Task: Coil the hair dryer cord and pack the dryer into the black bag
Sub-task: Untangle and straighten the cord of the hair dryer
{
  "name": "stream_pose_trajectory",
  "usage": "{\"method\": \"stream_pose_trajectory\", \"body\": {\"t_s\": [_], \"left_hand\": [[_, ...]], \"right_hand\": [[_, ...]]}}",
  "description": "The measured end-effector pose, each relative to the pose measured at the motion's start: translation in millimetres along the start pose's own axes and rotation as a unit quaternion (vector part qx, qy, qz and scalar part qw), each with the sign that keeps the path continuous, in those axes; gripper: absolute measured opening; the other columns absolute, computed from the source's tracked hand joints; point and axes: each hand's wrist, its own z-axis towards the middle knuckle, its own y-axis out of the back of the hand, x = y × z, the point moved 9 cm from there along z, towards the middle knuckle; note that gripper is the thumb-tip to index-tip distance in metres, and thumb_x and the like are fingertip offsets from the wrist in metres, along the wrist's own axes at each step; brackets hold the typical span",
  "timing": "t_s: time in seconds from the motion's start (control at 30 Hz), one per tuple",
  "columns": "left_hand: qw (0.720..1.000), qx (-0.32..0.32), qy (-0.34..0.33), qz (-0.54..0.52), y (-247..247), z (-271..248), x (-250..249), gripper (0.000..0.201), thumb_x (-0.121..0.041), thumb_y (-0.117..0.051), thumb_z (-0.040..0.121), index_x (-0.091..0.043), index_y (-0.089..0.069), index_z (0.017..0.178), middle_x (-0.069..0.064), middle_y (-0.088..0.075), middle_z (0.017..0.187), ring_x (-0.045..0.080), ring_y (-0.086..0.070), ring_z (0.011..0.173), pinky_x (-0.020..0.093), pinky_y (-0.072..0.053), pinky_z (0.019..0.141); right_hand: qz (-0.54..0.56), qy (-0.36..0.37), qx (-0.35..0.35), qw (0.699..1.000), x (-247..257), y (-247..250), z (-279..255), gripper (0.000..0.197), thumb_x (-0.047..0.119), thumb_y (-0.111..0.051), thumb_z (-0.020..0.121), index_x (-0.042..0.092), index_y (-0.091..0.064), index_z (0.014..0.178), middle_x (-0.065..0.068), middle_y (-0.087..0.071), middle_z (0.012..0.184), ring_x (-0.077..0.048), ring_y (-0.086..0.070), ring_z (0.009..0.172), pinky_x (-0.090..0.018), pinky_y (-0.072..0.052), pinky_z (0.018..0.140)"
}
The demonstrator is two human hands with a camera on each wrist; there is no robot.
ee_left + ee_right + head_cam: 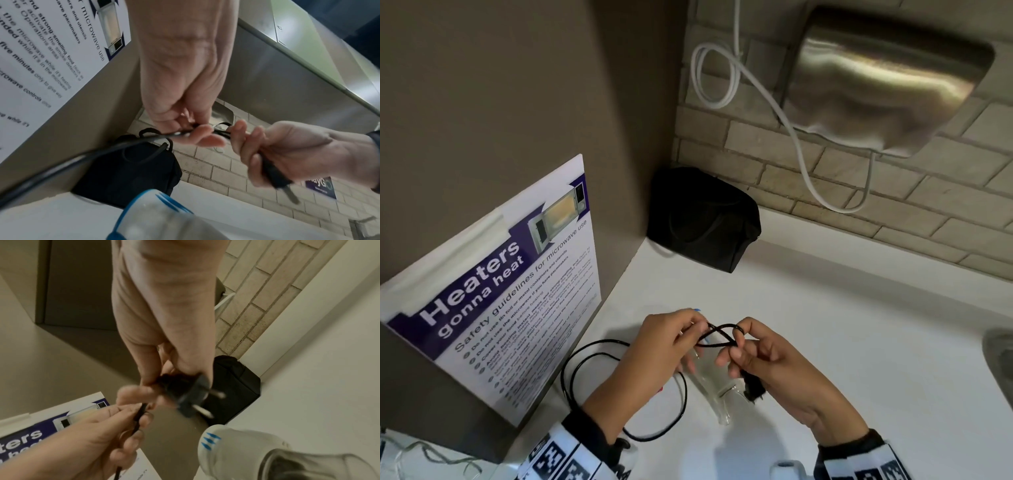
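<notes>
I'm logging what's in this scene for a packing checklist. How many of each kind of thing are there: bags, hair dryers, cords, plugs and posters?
Black bag: 1
Hair dryer: 1
Black dryer cord: 1
White cord on the wall: 1
Plug: 1
Microwave safety poster: 1
Total: 6

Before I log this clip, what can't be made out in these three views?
- Hair dryer: body cut off by the bottom edge in both wrist views; the hands hide it in the head view.
- Black bag: open or zipped, unreadable; too dark in all views.
- Plug: motion-blurred in the right wrist view.
- Cord: how many loops the left hand and right hand hold, hidden by fingers.
</notes>
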Motion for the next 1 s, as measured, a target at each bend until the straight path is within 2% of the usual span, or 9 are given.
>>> {"method": "stream_pose_trajectory", "body": {"t_s": [0.1, 0.17, 0.3, 0.37, 0.5, 0.67, 0.77, 0.87, 1.0], "left_hand": [[0.994, -0.071, 0.043, -0.069, 11, 1, 8, 0.014, -0.015, -0.047, 0.098, -0.014, -0.059, 0.089, 0.001, -0.068, 0.058, 0.024, -0.064, 0.044, 0.024, -0.045, 0.041], [0.99, -0.073, 0.075, -0.094, 9, 2, 16, 0.013, -0.011, -0.042, 0.098, -0.013, -0.054, 0.093, 0.005, -0.069, 0.06, 0.025, -0.063, 0.042, 0.025, -0.045, 0.04], [0.999, 0.033, 0.038, 0.002, -6, 0, 11, 0.031, -0.014, -0.039, 0.098, -0.04, -0.051, 0.109, 0.005, -0.066, 0.092, 0.022, -0.066, 0.053, 0.027, -0.051, 0.045], [0.996, 0.062, 0.001, 0.062, -12, -2, 4, 0.027, -0.017, -0.041, 0.098, -0.037, -0.057, 0.105, -0.002, -0.06, 0.099, 0.022, -0.065, 0.056, 0.022, -0.046, 0.045], [0.997, 0.015, 0.023, 0.072, -9, 1, 9, 0.02, -0.016, -0.042, 0.098, -0.016, -0.059, 0.088, -0.005, -0.062, 0.079, 0.022, -0.057, 0.038, 0.021, -0.041, 0.043], [0.998, -0.012, 0.047, 0.046, -5, 1, 17, 0.021, -0.021, -0.043, 0.099, -0.014, -0.057, 0.085, -0.005, -0.054, 0.061, 0.02, -0.049, 0.031, 0.018, -0.035, 0.036], [0.996, -0.052, 0.074, 0.024, 5, 2, 27, 0.02, -0.019, -0.04, 0.099, -0.015, -0.054, 0.085, 0.002, -0.058, 0.067, 0.018, -0.046, 0.029, 0.024, -0.038, 0.036], [0.994, -0.077, 0.067, 0.037, 20, 6, 30, 0.022, -0.022, -0.038, 0.1, -0.017, -0.05, 0.083, 0.007, -0.063, 0.068, 0.012, -0.04, 0.027, 0.026, -0.04, 0.039], [0.997, -0.048, 0.048, 0.038, 15, 5, 23, 0.021, -0.03, -0.037, 0.101, -0.023, -0.053, 0.088, 0.003, -0.066, 0.073, 0.012, -0.038, 0.028, 0.021, -0.038, 0.037]], "right_hand": [[-0.018, 0.011, 0.015, 1.0, 2, -3, 0, 0.011, 0.015, -0.056, 0.094, 0.012, -0.046, 0.091, -0.016, -0.071, 0.102, -0.02, -0.063, 0.091, -0.029, -0.04, 0.076], [-0.014, -0.002, 0.023, 1.0, -2, -6, 0, 0.01, 0.014, -0.054, 0.095, 0.011, -0.045, 0.093, -0.019, -0.07, 0.106, -0.021, -0.064, 0.091, -0.03, -0.043, 0.082], [-0.009, -0.028, 0.022, 0.999, -7, -8, 1, 0.005, 0.011, -0.049, 0.097, 0.011, -0.045, 0.096, -0.023, -0.069, 0.107, -0.024, -0.064, 0.078, -0.028, -0.051, 0.074], [-0.003, -0.034, 0.012, 0.999, -8, -6, 2, 0.005, 0.011, -0.049, 0.097, 0.01, -0.044, 0.098, -0.023, -0.069, 0.108, -0.025, -0.064, 0.076, -0.028, -0.052, 0.07], [0.055, -0.026, 0.007, 0.998, -7, -7, 1, 0.015, 0.012, -0.056, 0.093, 0.014, -0.047, 0.104, -0.014, -0.066, 0.096, -0.029, -0.067, 0.088, -0.03, -0.053, 0.074], [0.12, -0.004, 0.092, 0.988, -1, -20, -4, 0.044, -0.004, -0.053, 0.091, 0.019, -0.035, 0.124, -0.032, -0.055, 0.127, -0.037, -0.054, 0.122, -0.034, -0.047, 0.099], [0.146, 0.004, 0.055, 0.988, -2, -10, 0, 0.038, -0.008, -0.051, 0.09, 0.015, -0.036, 0.116, -0.031, -0.06, 0.122, -0.031, -0.06, 0.115, -0.031, -0.048, 0.099], [0.175, -0.007, -0.011, 0.984, -2, 6, 1, 0.033, -0.001, -0.057, 0.083, 0.011, -0.04, 0.108, -0.027, -0.066, 0.116, -0.023, -0.07, 0.09, -0.025, -0.057, 0.081], [0.048, -0.008, -0.049, 0.998, -1, 11, 0, 0.042, 0.014, -0.061, 0.087, 0.021, -0.039, 0.122, -0.012, -0.069, 0.117, -0.025, -0.067, 0.087, -0.03, -0.055, 0.08]]}}
